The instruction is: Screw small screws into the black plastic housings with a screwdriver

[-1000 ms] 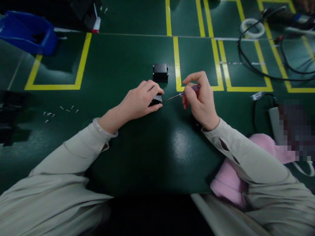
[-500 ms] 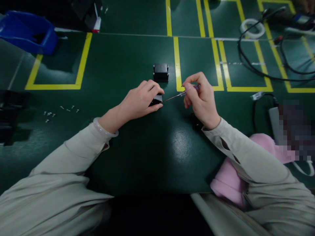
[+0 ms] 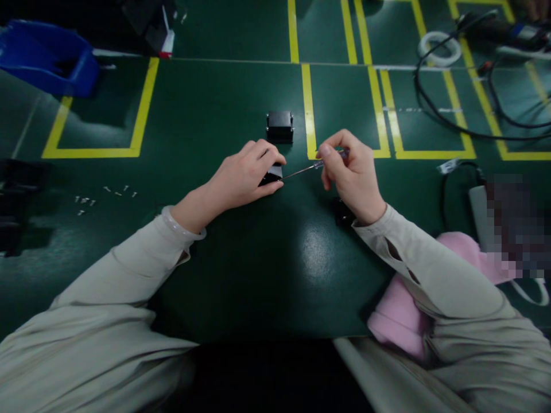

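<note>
My left hand is closed around a small black block-shaped part on the table, its fingers hiding much of it. In my right hand is a screwdriver with a clear purplish handle. The thin metal shaft points left, and its tip meets the right end of the held part, near my left thumb. Just beyond my left hand stands a second black block with small screws at its sides. Another black part lies partly hidden under my right wrist.
Several loose screws lie on the green table at left. A blue bin sits at far left, with black parts nearer. On the right are a black cable, a white tape roll and pink cloth.
My right hand has shifted very slightly around the screwdriver handle, and its fingers look a little more curled. The left hand keeps its hold on the black part.
</note>
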{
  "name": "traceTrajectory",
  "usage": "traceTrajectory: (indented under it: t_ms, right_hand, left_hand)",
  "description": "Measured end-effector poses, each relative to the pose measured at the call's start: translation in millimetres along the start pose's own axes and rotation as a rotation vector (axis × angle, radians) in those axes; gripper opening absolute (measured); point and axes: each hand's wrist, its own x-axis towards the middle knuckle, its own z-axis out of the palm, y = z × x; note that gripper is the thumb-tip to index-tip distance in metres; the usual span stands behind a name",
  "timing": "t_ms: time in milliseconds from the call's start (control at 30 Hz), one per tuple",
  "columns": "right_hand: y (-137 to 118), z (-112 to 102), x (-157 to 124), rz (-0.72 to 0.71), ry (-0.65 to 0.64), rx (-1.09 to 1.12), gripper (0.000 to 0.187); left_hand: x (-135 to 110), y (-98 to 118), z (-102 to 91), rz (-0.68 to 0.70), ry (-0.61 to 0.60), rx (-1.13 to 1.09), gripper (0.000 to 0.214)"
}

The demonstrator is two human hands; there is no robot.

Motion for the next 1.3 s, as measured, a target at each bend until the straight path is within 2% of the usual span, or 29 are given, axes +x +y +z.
traceTrajectory:
  t_ms: [267,467,733,1033,1300]
  right_hand:
    - [-0.9,1.4,-0.9,-0.024,-0.002,0.054,0.028]
    - [-3.7,1.2,0.0,0.018,-0.01,0.025,0.037]
    - [0.2,1.4,-1.5,-0.029,-0.015,0.013,0.028]
    - [3.3,2.3,-0.2,0.022,-0.012,0.006,0.036]
    - [0.9,2.4,-0.6,0.017,-0.027,0.007,0.031]
  left_hand:
    - [-0.4,-0.9,0.7,0.001,-0.001,0.003,0.038]
    - [-0.6,-2.0,2.1,0.007,0.013,-0.013,0.037]
    - [0.2,-1.6,1.2,-0.002,-0.004,0.001,0.039]
    - [-0.3,-3.1,2.0,-0.004,0.008,-0.027,0.038]
    - [-0.5,-4.8,2.5,-0.002,0.003,-0.041,0.039]
